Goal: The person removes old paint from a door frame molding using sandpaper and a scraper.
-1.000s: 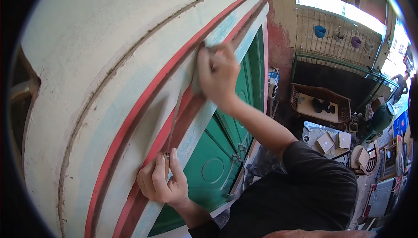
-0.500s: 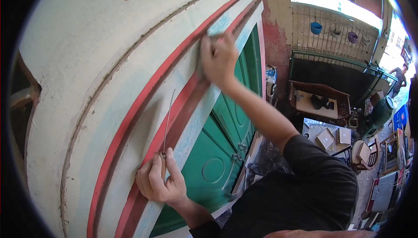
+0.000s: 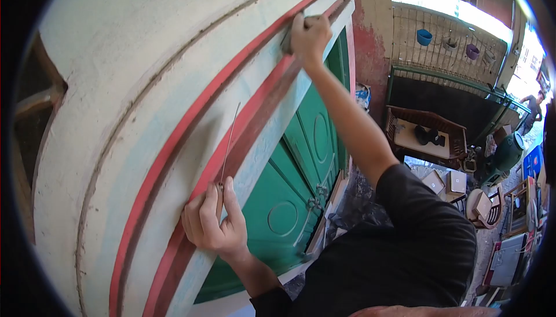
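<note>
My left hand [image 3: 215, 224] is closed round the short brown handle [image 3: 219, 204] of a tool with a long, thin metal shaft [image 3: 231, 137]. Its fingers rest against the red moulding, and the shaft points up along the band. Farther up, my right hand [image 3: 311, 39] grips a greyish pad [image 3: 286, 43] and presses it into the pale strip between two red bands; most of the pad is hidden under the fingers. The curved moulding [image 3: 255, 101] is painted red, with brown undersides and bluish-white smears beside it.
Below the moulding stands a green panelled door [image 3: 282, 218] with metal handles. A wooden bench [image 3: 425, 137], cardboard boxes [image 3: 456, 182] and a chair [image 3: 492, 210] stand on the ground to the right. A person [image 3: 530, 111] is in the far background.
My right hand has moved up and along the moulding with the pad. The left hand keeps its grip on the tool and appears slightly higher in view; the whole view has shifted a little.
</note>
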Available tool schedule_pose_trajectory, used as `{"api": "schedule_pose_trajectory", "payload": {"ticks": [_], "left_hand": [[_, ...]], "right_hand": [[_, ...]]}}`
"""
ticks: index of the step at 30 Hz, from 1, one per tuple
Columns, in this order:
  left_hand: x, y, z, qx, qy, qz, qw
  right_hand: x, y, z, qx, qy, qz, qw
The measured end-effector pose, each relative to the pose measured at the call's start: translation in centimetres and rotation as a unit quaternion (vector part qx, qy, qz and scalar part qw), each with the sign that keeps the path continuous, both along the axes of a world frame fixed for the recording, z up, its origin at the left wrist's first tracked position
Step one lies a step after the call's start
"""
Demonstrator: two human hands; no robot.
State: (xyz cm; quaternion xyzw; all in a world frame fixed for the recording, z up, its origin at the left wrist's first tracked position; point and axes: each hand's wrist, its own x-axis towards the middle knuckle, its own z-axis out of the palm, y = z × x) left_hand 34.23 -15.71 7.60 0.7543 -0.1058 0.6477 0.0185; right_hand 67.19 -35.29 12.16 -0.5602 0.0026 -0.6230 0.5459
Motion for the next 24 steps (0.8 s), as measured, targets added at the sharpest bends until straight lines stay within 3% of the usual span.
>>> {"api": "schedule_pose_trajectory", "payload": {"ticks": [3,6,10,12,13,15,16,18,19,22,24], "left_hand": [[-0.6,0.3,-0.3,0.004,-0.011,-0.013,1.000],[-1.3,0.6,-0.7,-0.012,-0.025,-0.048,0.998],[-2.5,1.1,-0.6,0.005,-0.038,0.002,0.999],[-3.0,1.5,-0.3,0.011,-0.035,0.018,0.999],[-3.3,1.5,-0.1,0.013,-0.037,0.026,0.999],[-4.0,1.7,-0.5,0.008,-0.032,0.036,0.999],[-4.3,1.9,-0.7,-0.001,-0.030,0.037,0.999],[-4.3,2.4,-0.9,-0.010,-0.035,0.037,0.999],[-4.1,2.5,-1.0,-0.010,-0.037,0.037,0.999],[-4.0,2.7,-0.9,-0.011,-0.038,0.037,0.999],[-4.1,2.6,-1.0,-0.010,-0.035,0.039,0.999]], "right_hand": [[0.9,-1.3,-0.2,-0.010,0.054,0.027,0.998],[-4.9,2.8,-1.4,-0.006,-0.015,0.027,0.999],[-9.9,5.4,-2.1,-0.020,-0.017,0.138,0.990],[-6.3,3.9,-1.4,-0.054,-0.079,-0.008,0.995],[-4.6,3.0,-0.9,-0.056,-0.075,-0.004,0.996],[-2.8,1.6,-0.5,0.016,0.040,-0.009,0.999],[-3.2,2.0,-1.2,0.012,0.043,-0.009,0.999],[-5.7,3.8,-1.7,-0.040,-0.065,-0.030,0.997],[-8.1,4.7,-1.9,-0.060,-0.060,0.009,0.996],[-5.4,3.3,-1.8,-0.051,-0.046,0.037,0.997],[-1.3,0.8,-0.6,-0.007,-0.002,-0.046,0.999]]}}
